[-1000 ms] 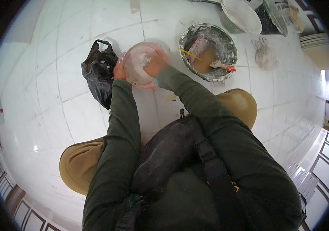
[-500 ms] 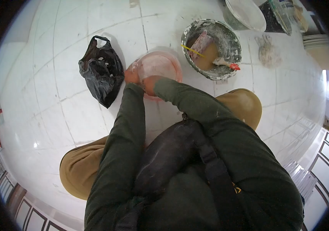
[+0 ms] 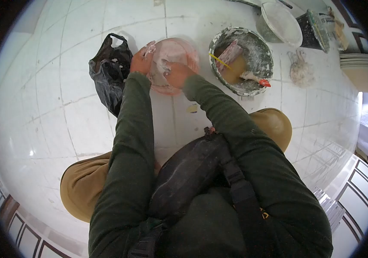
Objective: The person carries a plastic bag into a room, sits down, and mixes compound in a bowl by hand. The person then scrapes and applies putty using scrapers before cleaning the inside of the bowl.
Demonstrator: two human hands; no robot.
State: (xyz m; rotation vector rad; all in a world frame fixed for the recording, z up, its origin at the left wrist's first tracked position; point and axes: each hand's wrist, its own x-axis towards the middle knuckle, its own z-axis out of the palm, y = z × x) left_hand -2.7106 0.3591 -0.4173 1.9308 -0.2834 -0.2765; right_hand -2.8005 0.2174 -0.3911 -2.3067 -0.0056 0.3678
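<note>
A pink, translucent round basin (image 3: 166, 88) stands on the white tiled floor in front of me. At its left rim is my left hand (image 3: 141, 60), closed on the edge, with whitish residue on the fingers. My right hand (image 3: 178, 74) reaches over the inside of the basin, its fingers bent together near pale material; what they hold, if anything, is too small to name. Just left of the basin lies a black plastic bag (image 3: 111, 73). To the right is a dark bucket (image 3: 259, 51) with murky liquid, a yellow stick and a red-handled brush (image 3: 255, 78).
Farther back on the right stand a whitish tub (image 3: 281, 26) and a dark container (image 3: 313, 32). A crumpled clear bag (image 3: 300, 69) lies below them. A small beige scrap (image 3: 192, 109) is on the floor. My knees are at both sides.
Both hands and the basin now appear higher in view. My right hand has moved from the near rim to over the basin's inside. The view has shifted slightly.
</note>
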